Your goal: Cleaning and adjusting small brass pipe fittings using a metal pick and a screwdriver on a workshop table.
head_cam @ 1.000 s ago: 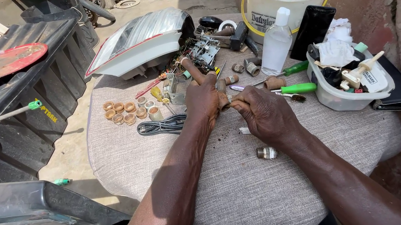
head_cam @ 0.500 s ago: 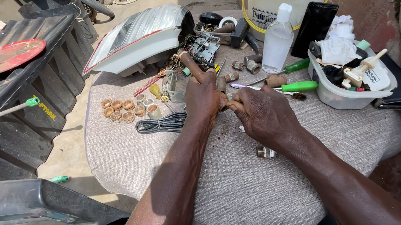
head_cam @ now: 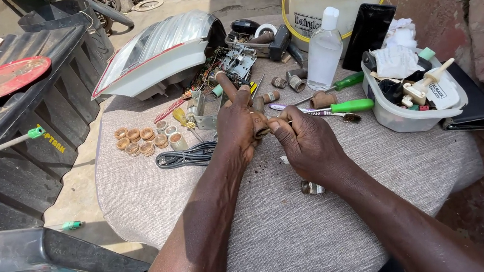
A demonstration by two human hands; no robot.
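Before the bottle (head_cam: pixel 324 49), left hand (head_cam: pixel 236 126) grips a brown fitting (head_cam: pixel 260 122) steady — right hand (head_cam: pixel 305 141), fingers pinched, works its end.

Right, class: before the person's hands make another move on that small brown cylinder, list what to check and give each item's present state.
1. Left hand grips the small brown cylinder: ok.
2. Right hand meets the cylinder, fingers pinched at it: ok.
3. What the right fingers pinch: cannot tell.
4. Green-handled screwdriver lies close by the right hand: ok.
5. Small metal part on the grey cloth sits free beside the right wrist: ok.
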